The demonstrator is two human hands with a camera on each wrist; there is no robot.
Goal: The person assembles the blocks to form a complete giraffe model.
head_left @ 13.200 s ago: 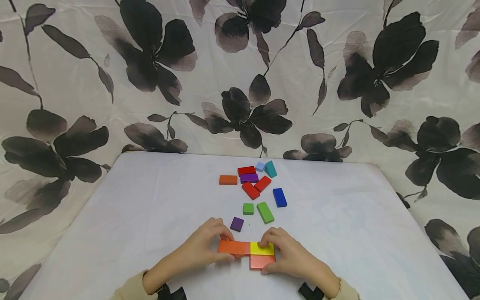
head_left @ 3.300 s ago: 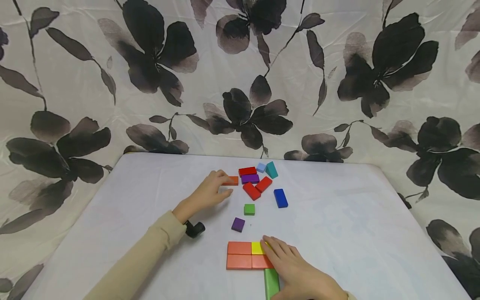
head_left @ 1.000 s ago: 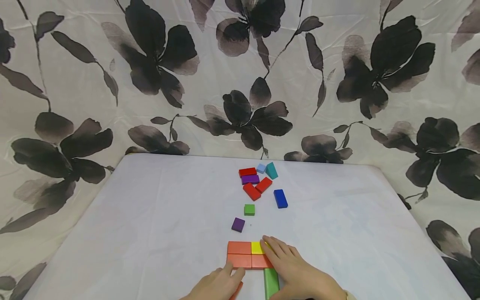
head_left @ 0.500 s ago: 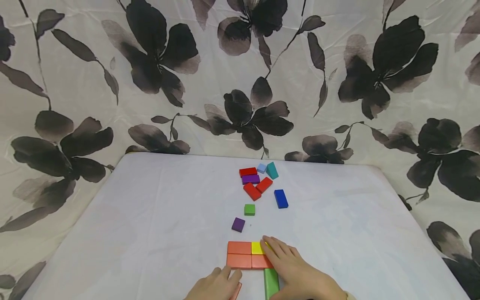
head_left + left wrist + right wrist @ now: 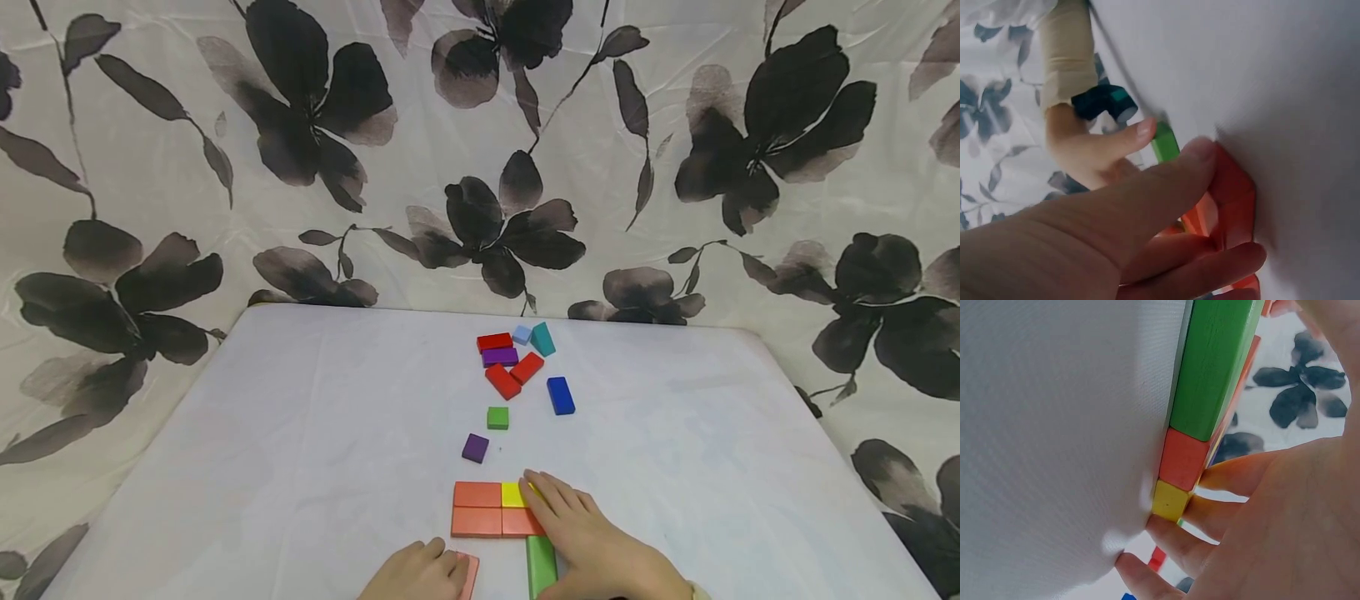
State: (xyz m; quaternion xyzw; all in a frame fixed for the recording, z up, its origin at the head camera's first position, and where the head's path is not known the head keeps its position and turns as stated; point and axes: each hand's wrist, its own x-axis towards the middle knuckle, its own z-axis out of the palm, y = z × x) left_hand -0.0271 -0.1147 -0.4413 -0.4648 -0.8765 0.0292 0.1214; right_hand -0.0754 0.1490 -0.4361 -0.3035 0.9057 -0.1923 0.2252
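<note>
In the head view, my left hand (image 5: pixel 416 573) pinches an orange block (image 5: pixel 469 575) near the table's front edge; the left wrist view shows the thumb on one end of the orange block (image 5: pixel 1235 194). Just beyond it, an orange block pair (image 5: pixel 477 508) lies flush against a yellow block (image 5: pixel 513 494) and another orange block (image 5: pixel 519 522). My right hand (image 5: pixel 600 542) lies with extended fingers along their right side, partly covering them. A long green block (image 5: pixel 541 567) runs towards me from there; the right wrist view shows the green block (image 5: pixel 1213 369) beside the palm.
Farther off lie a dark purple block (image 5: pixel 475 447), a small green block (image 5: pixel 497 418) and a blue block (image 5: pixel 561 396). Behind them is a cluster with red blocks (image 5: pixel 502 382), a purple block (image 5: pixel 500 357), a light-blue block (image 5: pixel 522 334) and a teal triangular block (image 5: pixel 543 338).
My left hand has brought the far orange block to the front, and just now shifted it slightly left, turning it straighter. The green block came to the front earlier. My right hand stays in place.
</note>
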